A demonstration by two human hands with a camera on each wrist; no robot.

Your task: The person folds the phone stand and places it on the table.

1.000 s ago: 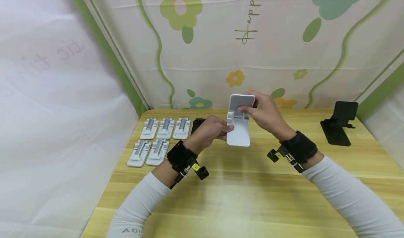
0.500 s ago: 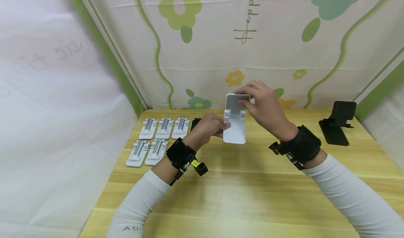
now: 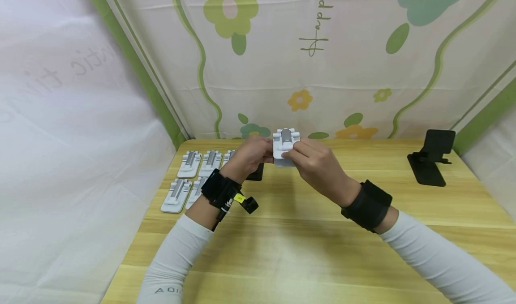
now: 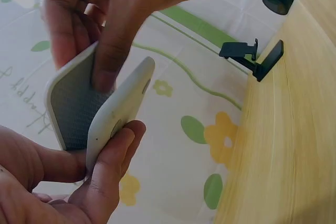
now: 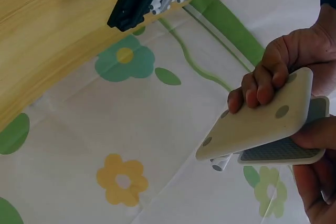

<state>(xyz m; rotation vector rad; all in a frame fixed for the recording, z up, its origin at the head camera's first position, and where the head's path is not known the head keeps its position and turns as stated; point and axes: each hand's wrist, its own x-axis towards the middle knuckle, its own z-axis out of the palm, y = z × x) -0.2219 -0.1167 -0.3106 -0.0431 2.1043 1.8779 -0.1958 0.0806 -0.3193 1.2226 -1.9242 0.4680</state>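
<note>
Both hands hold a white foldable phone stand [image 3: 285, 136] in the air above the back of the table. Its two plates are partly folded toward each other, with a grey pad [image 4: 79, 98] on the inner face of one. My left hand [image 3: 253, 155] grips the base plate [image 5: 257, 121] between thumb and fingers, as the left wrist view shows. My right hand [image 3: 320, 167] pinches the padded plate, its thumb on the pad. In the head view, the right fingers cover part of the stand's near side.
Several folded white phone stands [image 3: 189, 164] lie in rows at the table's left. Partly behind my left hand lies a folded black phone stand [image 3: 255, 173]. At the right stands an unfolded black phone stand [image 3: 433, 158]. A patterned curtain [image 3: 278, 71] hangs behind the table [image 3: 306, 250].
The white phone stand was opened out flat-faced toward the head camera; its upper plate is now folded down and its hinge shows. Both hands have shifted left with it, the right one also lower.
</note>
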